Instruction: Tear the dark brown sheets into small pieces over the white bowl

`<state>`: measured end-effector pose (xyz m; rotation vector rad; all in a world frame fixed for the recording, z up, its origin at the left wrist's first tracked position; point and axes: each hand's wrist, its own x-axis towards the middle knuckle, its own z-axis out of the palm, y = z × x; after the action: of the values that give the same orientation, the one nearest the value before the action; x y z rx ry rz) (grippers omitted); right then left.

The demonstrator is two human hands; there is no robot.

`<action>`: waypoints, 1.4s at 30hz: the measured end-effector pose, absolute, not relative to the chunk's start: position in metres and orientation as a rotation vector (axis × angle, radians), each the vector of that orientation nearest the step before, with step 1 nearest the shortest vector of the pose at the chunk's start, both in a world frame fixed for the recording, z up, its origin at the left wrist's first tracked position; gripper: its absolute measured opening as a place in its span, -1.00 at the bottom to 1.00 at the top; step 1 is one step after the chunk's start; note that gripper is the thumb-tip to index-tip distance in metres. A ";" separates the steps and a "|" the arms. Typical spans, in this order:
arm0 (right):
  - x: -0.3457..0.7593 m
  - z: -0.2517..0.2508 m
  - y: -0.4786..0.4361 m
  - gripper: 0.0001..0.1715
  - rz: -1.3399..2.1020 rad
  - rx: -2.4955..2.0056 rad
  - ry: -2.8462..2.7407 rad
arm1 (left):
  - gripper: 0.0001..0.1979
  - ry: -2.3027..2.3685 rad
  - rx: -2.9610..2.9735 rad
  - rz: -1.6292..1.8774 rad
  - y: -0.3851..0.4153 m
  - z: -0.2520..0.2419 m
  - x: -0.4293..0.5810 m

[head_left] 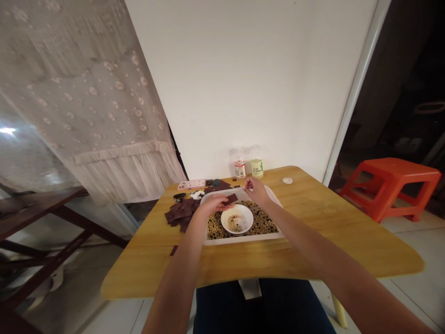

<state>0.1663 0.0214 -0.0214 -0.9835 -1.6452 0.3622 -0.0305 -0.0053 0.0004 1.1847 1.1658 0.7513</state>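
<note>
A white tray [243,239] full of mixed pale and dark beans lies on the wooden table [313,241]. A small white bowl [237,219] with a few pale beans sits in the tray. My left hand [215,203] hovers over the tray's far left part, fingers closed on a dark brown square piece [231,199]. My right hand [255,189] is at the tray's far edge, fingers pinched together on something too small to make out.
A pile of dark brown pieces [181,214] lies left of the tray, one stray piece [173,250] nearer me. Two small bottles [248,168] stand by the wall, a white cap [287,180] to their right. An orange stool [392,185] stands on the floor at right.
</note>
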 end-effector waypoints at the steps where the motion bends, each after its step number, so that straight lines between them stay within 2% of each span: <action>1: 0.166 -0.021 0.021 -0.88 0.359 -0.991 -1.646 | -0.75 1.160 1.191 0.749 -0.005 0.000 -0.031; 32: 0.166 -0.022 0.022 -0.89 0.407 -0.991 -1.629 | -0.85 1.208 1.152 0.742 -0.006 0.005 -0.033; 42: 0.166 -0.021 0.021 -0.89 0.416 -1.003 -1.631 | -0.81 1.220 1.185 0.727 -0.005 0.003 -0.035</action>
<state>0.1659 0.0212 -0.0210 -1.0026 -1.6314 0.4158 -0.0348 -0.0055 0.0030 1.1849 1.2199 0.7270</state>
